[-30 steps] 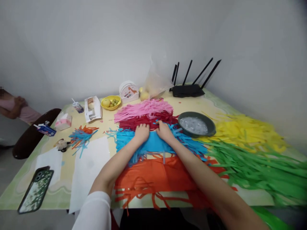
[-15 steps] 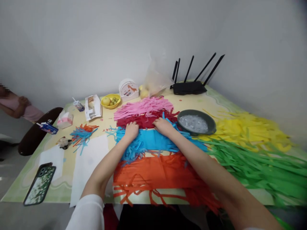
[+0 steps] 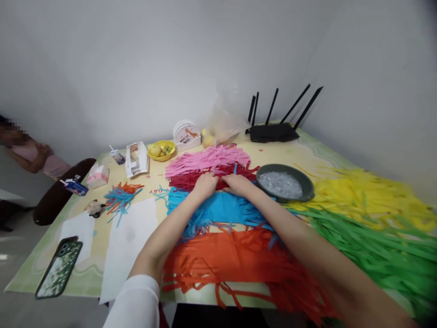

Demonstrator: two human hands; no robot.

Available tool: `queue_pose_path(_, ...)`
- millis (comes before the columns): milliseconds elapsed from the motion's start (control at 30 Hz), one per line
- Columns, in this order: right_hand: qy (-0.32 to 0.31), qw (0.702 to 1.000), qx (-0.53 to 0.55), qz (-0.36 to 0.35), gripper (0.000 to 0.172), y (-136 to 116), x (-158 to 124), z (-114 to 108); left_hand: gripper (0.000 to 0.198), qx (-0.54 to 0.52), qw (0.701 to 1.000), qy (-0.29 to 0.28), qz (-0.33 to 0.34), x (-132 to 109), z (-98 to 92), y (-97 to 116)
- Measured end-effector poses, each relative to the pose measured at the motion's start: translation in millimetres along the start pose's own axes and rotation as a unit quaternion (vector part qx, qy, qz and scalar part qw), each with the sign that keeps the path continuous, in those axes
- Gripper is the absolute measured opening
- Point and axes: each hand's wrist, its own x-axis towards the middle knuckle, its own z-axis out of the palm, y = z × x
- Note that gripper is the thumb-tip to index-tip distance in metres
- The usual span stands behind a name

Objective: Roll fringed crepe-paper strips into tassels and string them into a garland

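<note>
Both my hands rest side by side on the far edge of a blue fringed paper sheet (image 3: 221,209), where it meets the dark red fringed paper (image 3: 191,180). My left hand (image 3: 205,185) lies flat with fingers stretched out. My right hand (image 3: 237,183) is also flat, fingers pointing left, almost touching the left one. Pink fringed paper (image 3: 208,159) lies beyond the red. An orange fringed sheet (image 3: 232,259) lies under my forearms, close to the table's near edge.
A grey bowl (image 3: 285,182) of clear bits sits right of my hands. Yellow (image 3: 368,196) and green (image 3: 375,246) paper strips cover the right side. A phone (image 3: 59,272), white sheets (image 3: 128,243), loose strips (image 3: 119,198), cartons, fruit bowl (image 3: 161,150) and router (image 3: 273,132) stand around. Another person (image 3: 30,155) is at far left.
My left hand slid right along the blue sheet's far edge, back next to my right hand. The view shifted slightly.
</note>
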Motion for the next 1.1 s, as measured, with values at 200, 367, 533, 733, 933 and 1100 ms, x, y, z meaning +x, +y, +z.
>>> queue_pose_path(200, -0.005, 1.0, 0.0, -0.01, 0.024, 2.2, 4.4, 2.6, 0.03, -0.008, 0.998, -0.058, -0.004, 13.2, 11.7, -3.9)
queue_pose_path(367, -0.006, 1.0, 0.018, 0.013, 0.023, 7.6, 10.0, 6.3, 0.031, -0.025, 0.996, -0.089, -0.012, 18.9, 10.4, -11.5)
queue_pose_path(533, 0.002, 0.999, 0.033, 0.021, 0.022, 8.8, 13.3, 9.6, 0.029, -0.051, 0.993, -0.098, -0.033, 23.4, 7.8, -13.1)
queue_pose_path(733, 0.034, 0.998, 0.043, 0.03, 0.016, 5.8, 10.9, -0.9, 0.03, -0.048, 0.995, -0.056, -0.067, 24.8, 7.4, -6.9)
queue_pose_path(933, 0.084, 0.995, 0.056, -0.005, 0.026, -25.9, -13.1, -1.7, 0.022, -0.023, 0.993, 0.035, -0.107, 30.2, 2.5, 0.0)
queue_pose_path(1100, 0.081, 0.993, 0.085, 0.025, 0.035, -52.5, 1.9, 21.3, 0.026, 0.012, 0.985, 0.142, -0.093, 17.8, -15.5, 0.1)
